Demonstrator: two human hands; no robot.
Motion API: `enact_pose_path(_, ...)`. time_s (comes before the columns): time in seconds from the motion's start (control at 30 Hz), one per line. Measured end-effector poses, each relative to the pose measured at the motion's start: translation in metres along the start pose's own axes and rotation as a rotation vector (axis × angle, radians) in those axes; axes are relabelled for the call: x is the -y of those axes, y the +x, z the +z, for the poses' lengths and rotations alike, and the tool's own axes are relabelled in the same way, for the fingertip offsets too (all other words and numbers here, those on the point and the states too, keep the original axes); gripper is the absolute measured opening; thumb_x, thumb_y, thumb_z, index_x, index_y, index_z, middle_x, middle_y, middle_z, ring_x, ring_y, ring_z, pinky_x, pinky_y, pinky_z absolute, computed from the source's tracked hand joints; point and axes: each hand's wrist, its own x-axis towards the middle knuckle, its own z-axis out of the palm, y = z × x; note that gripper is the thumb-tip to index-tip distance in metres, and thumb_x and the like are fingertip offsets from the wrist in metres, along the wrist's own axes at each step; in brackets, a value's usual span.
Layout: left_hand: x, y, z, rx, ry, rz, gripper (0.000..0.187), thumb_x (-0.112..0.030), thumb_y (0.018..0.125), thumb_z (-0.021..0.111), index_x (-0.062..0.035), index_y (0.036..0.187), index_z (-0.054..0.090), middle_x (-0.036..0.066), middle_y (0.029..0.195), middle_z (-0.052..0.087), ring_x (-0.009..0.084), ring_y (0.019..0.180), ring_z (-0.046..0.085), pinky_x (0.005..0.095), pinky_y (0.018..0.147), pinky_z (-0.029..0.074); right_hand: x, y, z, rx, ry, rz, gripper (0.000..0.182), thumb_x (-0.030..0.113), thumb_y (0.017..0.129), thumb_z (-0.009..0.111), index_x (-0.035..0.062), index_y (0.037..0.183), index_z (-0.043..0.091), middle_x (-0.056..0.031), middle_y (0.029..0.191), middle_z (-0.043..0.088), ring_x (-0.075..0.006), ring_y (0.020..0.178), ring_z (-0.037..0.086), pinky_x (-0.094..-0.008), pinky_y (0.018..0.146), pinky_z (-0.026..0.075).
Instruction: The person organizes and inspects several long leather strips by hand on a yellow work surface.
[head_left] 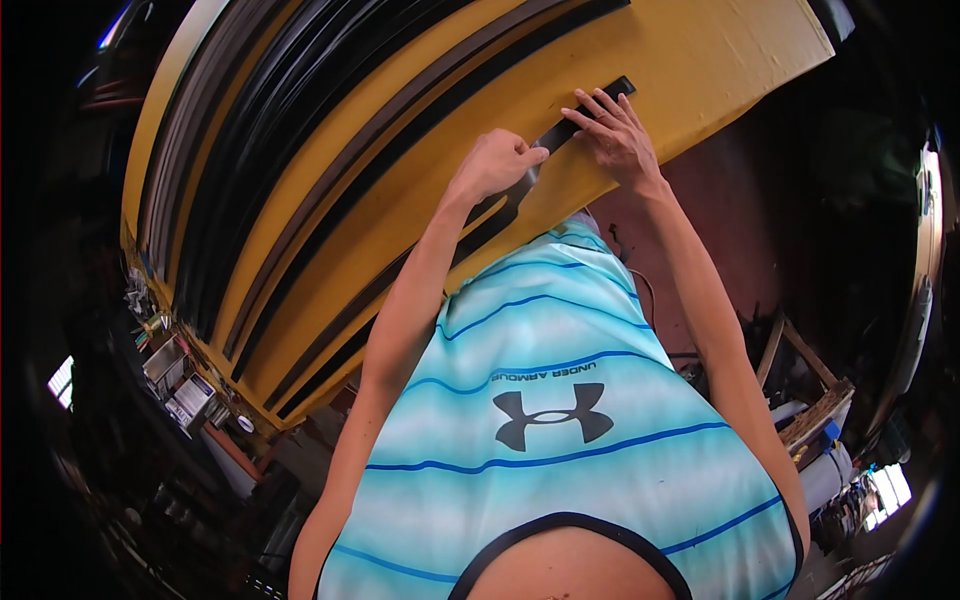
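A long black strip lies along the near side of the yellow table and is folded or doubled near my left hand. My left hand is closed, with thumb and fingers pinching the strip near this bend. Farther right, my right hand lies with its fingers stretched out and spread over the strip, close to its end. The strip's end shows just past my right fingertips. The palm side of my left hand is hidden. Beyond my left hand the strip's lengths run down to the left, partly behind my forearm.
The yellow table holds several long black and dark grey strips, laid side by side on the left. Small boxes and papers stand below its left end. At the lower right is a wooden frame. A reddish floor shows beside the table.
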Motion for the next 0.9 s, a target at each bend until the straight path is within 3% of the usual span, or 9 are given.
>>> enact_pose_path(0.17, -0.009, -0.015, -0.003, 0.040, -0.181, -0.072, 0.033, -0.029, 0.093, 0.070, 0.0034, 0.088, 0.073, 0.012, 0.077, 0.073, 0.0186, 0.069, 0.070, 0.0346, 0.065, 0.054, -0.003, 0.002, -0.004, 0.015, -0.070, -0.040, 0.049, 0.022, 0.095, 0.066, 0.0314, 0.142, 0.058, 0.0016, 0.154, 0.051, -0.0247, 0.141, 0.047, -0.0506, 0.119, 0.033)
enact_pose_path(0.23, -0.011, -0.023, -0.002, -0.059, -0.235, 0.006, 0.029, -0.022, 0.098, 0.068, 0.0055, 0.108, 0.066, 0.011, 0.079, 0.073, 0.0133, 0.067, 0.068, 0.0278, 0.064, 0.054, -0.006, 0.005, -0.007, 0.014, -0.117, -0.061, 0.051, 0.020, 0.095, 0.065, 0.0321, 0.143, 0.056, 0.0011, 0.153, 0.051, -0.0245, 0.140, 0.048, -0.0509, 0.118, 0.036)
enact_pose_path(0.37, -0.008, -0.035, 0.003, -0.211, -0.127, 0.159, 0.034, -0.019, 0.098, 0.068, 0.0034, 0.122, 0.060, 0.011, 0.081, 0.072, 0.0133, 0.070, 0.068, 0.0270, 0.072, 0.054, -0.022, 0.013, -0.016, 0.103, -0.183, -0.129, 0.051, 0.018, 0.092, 0.068, 0.0238, 0.141, 0.057, -0.0002, 0.149, 0.055, -0.0260, 0.134, 0.053, -0.0485, 0.117, 0.036)
enact_pose_path(0.43, -0.001, -0.037, 0.006, -0.182, -0.219, 0.121, 0.048, -0.026, 0.091, 0.071, 0.0005, 0.129, 0.058, 0.011, 0.084, 0.074, 0.0210, 0.077, 0.071, 0.0323, 0.078, 0.054, -0.023, 0.021, -0.024, 0.074, -0.148, -0.176, 0.047, 0.017, 0.089, 0.070, 0.0185, 0.135, 0.061, -0.0011, 0.145, 0.058, -0.0268, 0.128, 0.057, -0.0457, 0.113, 0.039)
enact_pose_path(0.53, 0.003, -0.042, 0.005, -0.181, -0.032, 0.088, 0.053, -0.033, 0.089, 0.072, 0.0005, 0.128, 0.060, 0.015, 0.093, 0.073, 0.0245, 0.086, 0.071, 0.0353, 0.083, 0.053, -0.029, 0.034, -0.039, 0.184, -0.065, -0.190, 0.041, 0.014, 0.085, 0.073, 0.0160, 0.125, 0.065, -0.0031, 0.141, 0.060, -0.0270, 0.122, 0.059, -0.0430, 0.108, 0.042)
enact_pose_path(0.63, 0.021, -0.043, 0.002, -0.163, 0.006, 0.064, 0.056, -0.038, 0.086, 0.073, 0.0002, 0.125, 0.062, 0.017, 0.101, 0.073, 0.0258, 0.097, 0.070, 0.0371, 0.087, 0.053, -0.036, 0.047, -0.053, 0.199, -0.074, -0.254, 0.041, 0.013, 0.079, 0.079, 0.0131, 0.117, 0.066, -0.0026, 0.129, 0.065, -0.0274, 0.114, 0.058, -0.0402, 0.102, 0.045)
enact_pose_path(0.73, 0.038, -0.045, 0.001, -0.106, 0.099, 0.051, 0.056, -0.041, 0.086, 0.073, 0.0003, 0.122, 0.064, 0.017, 0.105, 0.073, 0.0259, 0.101, 0.069, 0.0375, 0.089, 0.052, -0.041, 0.054, -0.061, 0.217, -0.056, -0.198, 0.039, 0.011, 0.076, 0.081, 0.0111, 0.112, 0.066, -0.0046, 0.112, 0.060, -0.0278, 0.108, 0.058, -0.0414, 0.098, 0.046)
enact_pose_path(0.9, 0.042, -0.044, 0.003, -0.119, 0.006, 0.066, 0.046, -0.034, 0.087, 0.073, 0.0023, 0.114, 0.064, 0.015, 0.095, 0.073, 0.0238, 0.091, 0.070, 0.0349, 0.084, 0.053, -0.041, 0.051, -0.063, 0.300, -0.041, -0.175, 0.039, 0.011, 0.079, 0.079, 0.0122, 0.116, 0.066, -0.0052, 0.113, 0.060, -0.0282, 0.110, 0.058, -0.0416, 0.097, 0.046)
